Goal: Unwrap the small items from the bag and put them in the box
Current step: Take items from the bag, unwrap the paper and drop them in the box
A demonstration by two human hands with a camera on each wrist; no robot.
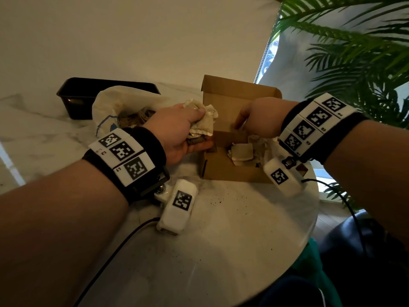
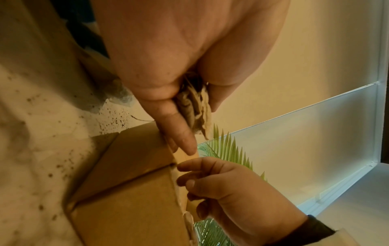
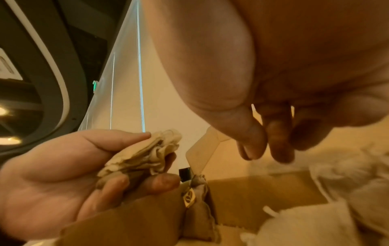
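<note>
Plainly, these are soft, light things. Towards the table's (image 1: 221, 251) far left edge a dark tray (image 1: 88, 89) stands behind the white bag (image 1: 106, 107), whose open mouth shows more brownish contents. Just right of the bag, the left hand (image 1: 177, 134) has its thumb and fingers curled round a bunch of small cloth pouches (image 1: 202, 122), crumpled and limp, held at the left wall of the cardboard box (image 1: 232, 171). They look nearly weightless and not fragile, so a loose pinch on the gathered fabric should do (a hard squeeze might spill whatever leaves the dark crumbs on the table). The flat squares (image 1: 241, 151) already inside the box lie among pale crumpled wrapping, near its right side. Above them the right hand (image 1: 261, 120) hovers over the box interior, fingers loosely bent downward and apart, holding nothing that I can see.

The table is round, pale and marble-patterned, its near half speckled with dark grit beside the box. A plain light wall lies beyond; green palm fronds (image 1: 354, 52) and a bright window fill the right.
</note>
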